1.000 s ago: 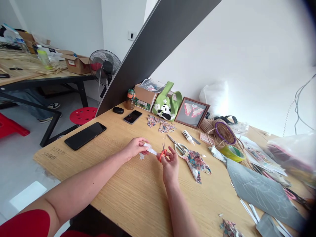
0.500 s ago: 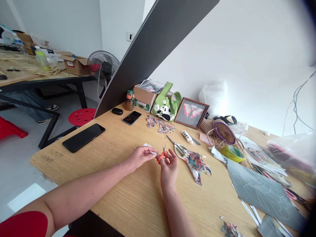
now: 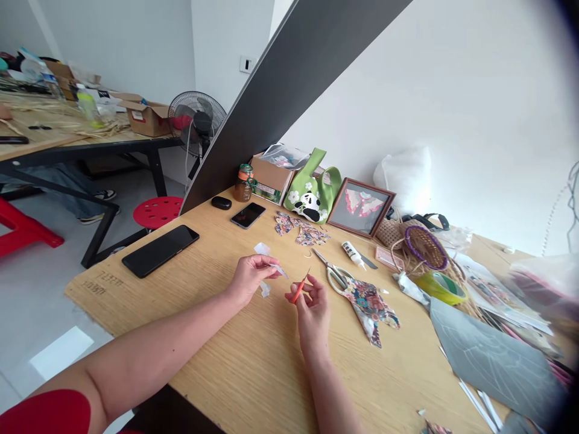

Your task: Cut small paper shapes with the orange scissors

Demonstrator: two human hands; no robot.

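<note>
My left hand (image 3: 251,277) pinches a small whitish piece of paper (image 3: 279,270) between thumb and fingers. Two more pale scraps show by this hand: one scrap (image 3: 262,248) above it and another scrap (image 3: 265,290) below. My right hand (image 3: 313,310) is closed on small orange-handled scissors (image 3: 300,292), their tips pointing up and slightly right, apart from the paper. Right of that hand lie larger white-handled scissors (image 3: 337,277) and a piece of floral fabric (image 3: 368,304) on the wooden table (image 3: 217,374).
Cut floral pieces (image 3: 302,230), a glue bottle (image 3: 353,255), a green panda bag (image 3: 311,196) and a framed butterfly piece (image 3: 360,208) lie toward the back. Two phones, one large phone (image 3: 161,250), are at left. A grey sheet (image 3: 493,343) and woven basket (image 3: 425,246) crowd the right.
My hands have drawn slightly apart, and the paper has come away from the scissors. The orange scissors have turned, now seen edge-on with blades tilted right. The view has shifted a little.
</note>
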